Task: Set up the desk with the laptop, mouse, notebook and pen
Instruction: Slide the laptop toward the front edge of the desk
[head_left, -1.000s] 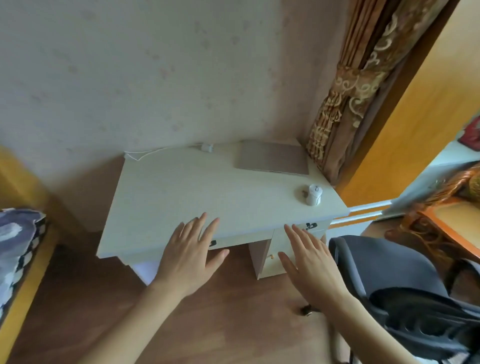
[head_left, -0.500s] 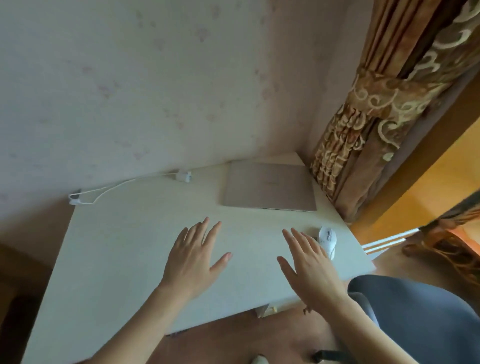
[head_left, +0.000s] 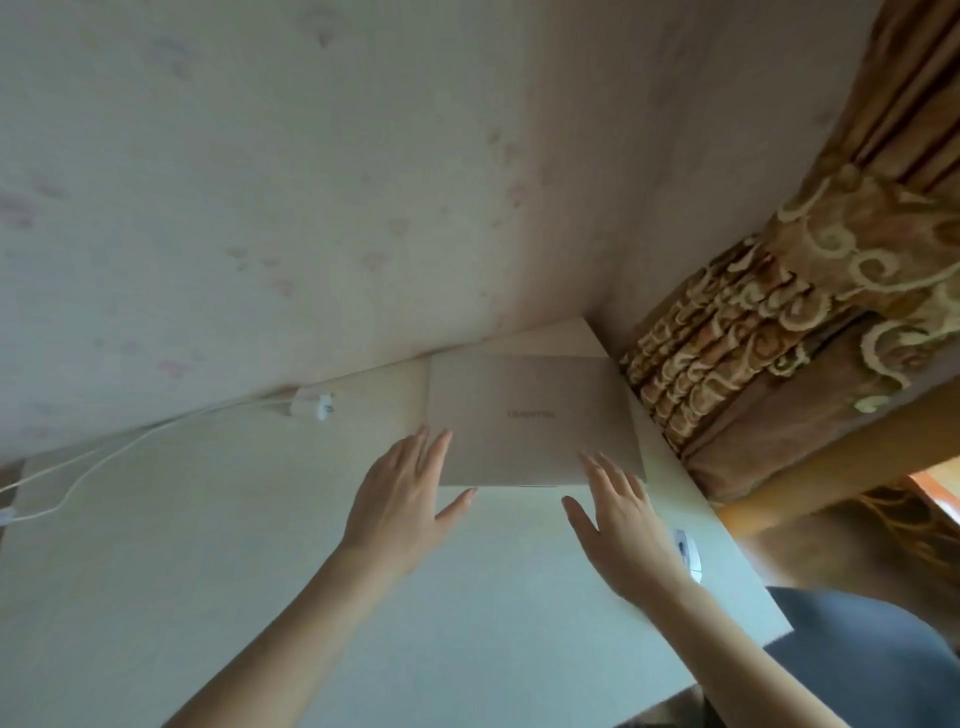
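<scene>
Change since earlier frame: both hands are seen further forward over the desk (head_left: 156, 571), now at the near edge of the laptop; the view has closed in on the back right corner
Cable: a white cable (head_left: 104, 457) is laid along the back left of the desk, ending in a small white plug (head_left: 319, 405) against the wall (head_left: 311, 182)
Left hand: the left hand (head_left: 400, 499) is held flat, fingers straight and spread, nothing gripped; its fingertips overlap the near left corner of the laptop, though contact cannot be told
Laptop: the closed laptop (head_left: 530, 415) is laid flat at the back right of the desk, close to the wall
Right hand: the right hand (head_left: 621, 525) is likewise flat and spread, nothing gripped, its fingertips at the near right corner of the laptop
Mouse: a white mouse (head_left: 688, 553) is partly hidden behind the right hand, near the right desk edge
Curtain: a patterned brown curtain (head_left: 769, 338) is gathered just beside the desk's right edge
</scene>
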